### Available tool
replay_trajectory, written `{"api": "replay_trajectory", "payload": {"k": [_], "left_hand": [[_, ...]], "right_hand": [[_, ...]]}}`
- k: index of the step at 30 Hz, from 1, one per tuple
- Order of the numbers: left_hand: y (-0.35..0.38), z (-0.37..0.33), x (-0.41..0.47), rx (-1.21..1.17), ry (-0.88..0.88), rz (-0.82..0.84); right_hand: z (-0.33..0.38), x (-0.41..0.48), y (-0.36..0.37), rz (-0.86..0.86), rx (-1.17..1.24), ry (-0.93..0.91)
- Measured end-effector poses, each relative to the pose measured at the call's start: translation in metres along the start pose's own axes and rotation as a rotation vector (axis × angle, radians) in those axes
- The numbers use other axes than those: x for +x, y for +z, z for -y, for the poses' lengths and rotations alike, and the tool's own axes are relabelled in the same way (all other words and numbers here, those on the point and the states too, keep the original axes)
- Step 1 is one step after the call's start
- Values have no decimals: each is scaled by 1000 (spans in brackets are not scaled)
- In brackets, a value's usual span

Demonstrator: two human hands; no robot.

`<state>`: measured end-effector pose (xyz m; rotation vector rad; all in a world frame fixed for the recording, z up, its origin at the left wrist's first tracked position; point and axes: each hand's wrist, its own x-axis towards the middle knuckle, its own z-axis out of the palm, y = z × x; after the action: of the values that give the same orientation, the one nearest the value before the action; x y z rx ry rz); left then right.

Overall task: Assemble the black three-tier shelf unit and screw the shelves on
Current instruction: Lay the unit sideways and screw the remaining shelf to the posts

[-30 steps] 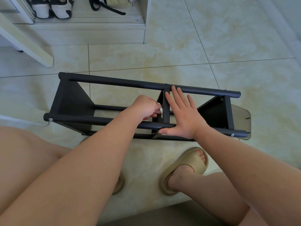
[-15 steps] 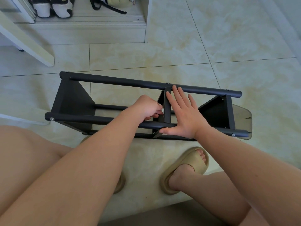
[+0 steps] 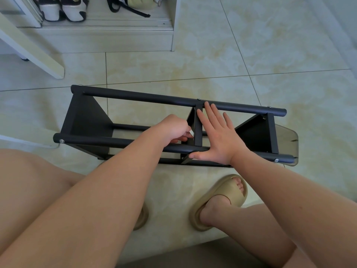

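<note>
Now we press our right hand (image 3: 218, 138) flat, fingers spread, against the middle shelf (image 3: 198, 128) of the unit (image 3: 135, 97) lying sideways on the floor (image 3: 270, 55), while our left hand (image 3: 172, 130) curls beside it, its hold hidden

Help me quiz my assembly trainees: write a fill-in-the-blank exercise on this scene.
The black metal three-tier shelf unit lies on its side on the ___ floor. The right hand, fingers straight, presses against the ___ shelf panel. The left hand has its fingers ___, not straight.
Missing words: tiled; middle; curled.
</note>
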<state>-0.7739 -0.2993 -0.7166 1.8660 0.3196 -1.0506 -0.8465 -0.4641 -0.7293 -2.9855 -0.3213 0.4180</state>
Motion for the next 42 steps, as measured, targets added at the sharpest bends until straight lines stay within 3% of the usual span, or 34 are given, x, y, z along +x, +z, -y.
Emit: {"api": "replay_trajectory", "payload": {"k": [22, 29, 42], "left_hand": [[-13, 9, -2, 371, 133, 144], [-16, 6, -10, 652, 226, 165], [-22, 1, -16, 801, 248, 163]], "right_hand": [[1, -1, -1, -5, 0, -1], [2, -1, -3, 2, -4, 5], [1, -1, -2, -4, -1, 4]]}}
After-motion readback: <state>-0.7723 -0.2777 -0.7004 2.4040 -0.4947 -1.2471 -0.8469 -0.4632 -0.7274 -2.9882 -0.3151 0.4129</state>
